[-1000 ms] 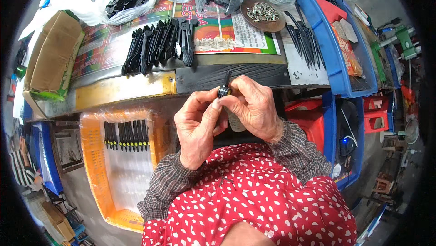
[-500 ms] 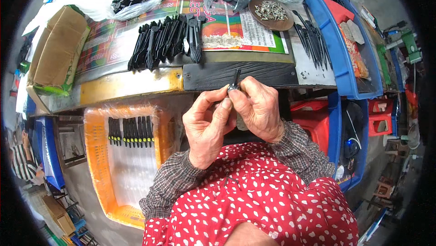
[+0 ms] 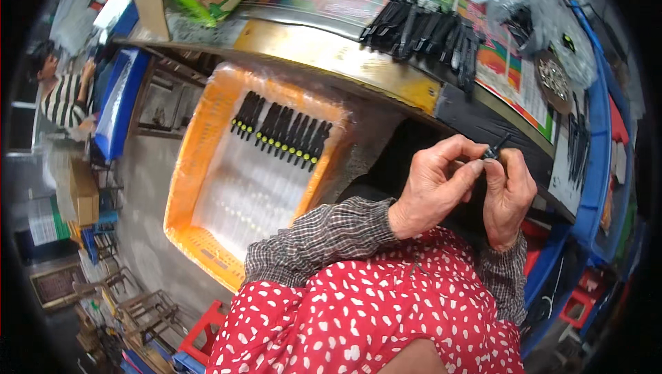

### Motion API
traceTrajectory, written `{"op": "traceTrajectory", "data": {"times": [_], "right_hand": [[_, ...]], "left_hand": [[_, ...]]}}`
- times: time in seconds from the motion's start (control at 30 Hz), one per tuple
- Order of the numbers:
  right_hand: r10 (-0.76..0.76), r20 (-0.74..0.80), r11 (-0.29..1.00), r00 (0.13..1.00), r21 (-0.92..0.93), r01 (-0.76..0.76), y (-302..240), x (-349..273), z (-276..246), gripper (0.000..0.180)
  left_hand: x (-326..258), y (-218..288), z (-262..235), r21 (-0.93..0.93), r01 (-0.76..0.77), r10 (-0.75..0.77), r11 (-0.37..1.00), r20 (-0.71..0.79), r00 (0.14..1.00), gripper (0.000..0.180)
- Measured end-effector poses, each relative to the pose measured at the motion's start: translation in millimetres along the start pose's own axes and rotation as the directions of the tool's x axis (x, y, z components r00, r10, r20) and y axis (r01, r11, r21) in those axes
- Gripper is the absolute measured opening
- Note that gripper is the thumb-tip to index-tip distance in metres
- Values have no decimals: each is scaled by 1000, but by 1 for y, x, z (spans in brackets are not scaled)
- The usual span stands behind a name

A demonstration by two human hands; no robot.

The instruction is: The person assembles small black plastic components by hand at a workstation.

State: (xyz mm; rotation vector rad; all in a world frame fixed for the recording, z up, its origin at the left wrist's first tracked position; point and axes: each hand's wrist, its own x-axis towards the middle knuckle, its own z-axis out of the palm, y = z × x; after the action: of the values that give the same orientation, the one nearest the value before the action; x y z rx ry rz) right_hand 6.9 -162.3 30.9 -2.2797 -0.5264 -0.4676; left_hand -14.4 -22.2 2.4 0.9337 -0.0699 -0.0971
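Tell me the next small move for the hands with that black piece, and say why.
Probably lower the black piece leftward into the orange crate. Both the left hand and right hand pinch it at the bench edge, and a row of similar black pieces lies in the crate's plastic lining, with room beside it.

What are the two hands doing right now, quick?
Left hand: closed, fingertips pinching the small black part.
Right hand: closed, gripping the same black part from the other side.
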Motion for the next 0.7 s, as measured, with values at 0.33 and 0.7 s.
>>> {"op": "traceTrajectory", "data": {"times": [0.33, 0.7], "right_hand": [[18, -31, 1000, 999, -1, -18, -5, -2, 14, 24], [173, 106, 964, 979, 185, -191, -9, -3, 23, 31]], "left_hand": [[-4, 5, -7, 9, -50, 50, 999, -27, 998, 18], [-6, 13, -30, 161, -171, 172, 972, 7, 985, 30]]}}
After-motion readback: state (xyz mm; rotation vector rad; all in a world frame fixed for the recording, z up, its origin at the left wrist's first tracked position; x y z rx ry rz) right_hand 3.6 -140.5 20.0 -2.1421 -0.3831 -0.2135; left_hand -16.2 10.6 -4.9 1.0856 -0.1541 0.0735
